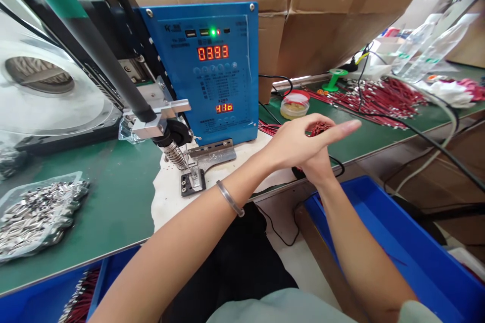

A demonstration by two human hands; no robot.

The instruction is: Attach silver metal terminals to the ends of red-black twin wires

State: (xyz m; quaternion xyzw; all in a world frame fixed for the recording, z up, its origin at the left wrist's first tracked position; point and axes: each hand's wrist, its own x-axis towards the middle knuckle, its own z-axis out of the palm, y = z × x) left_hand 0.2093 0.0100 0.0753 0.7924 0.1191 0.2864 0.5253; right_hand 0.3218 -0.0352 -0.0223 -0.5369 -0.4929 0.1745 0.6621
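Note:
My left hand (299, 139), with a clear bracelet (229, 198) on its wrist, reaches across in front of my right hand (318, 165). The left thumb stretches out to the right while the index finger curls round. Between them shows the end of a bundle of red wires (318, 128). The fingers of my right hand are hidden behind the left one. To the left of both hands stands a soldering machine with a blue control box (227, 81), its lit displays on. Its soldering iron (175, 154) points down at a small metal fixture (193, 180).
Red wires with metal ends (394, 101) are heaped at the right back, near a green spool (335, 79) and a red-lidded jar (294, 105). A bag of metal parts (41, 212) lies at left. Blue bins (382, 242) sit below the table edge. Black cables cross at right.

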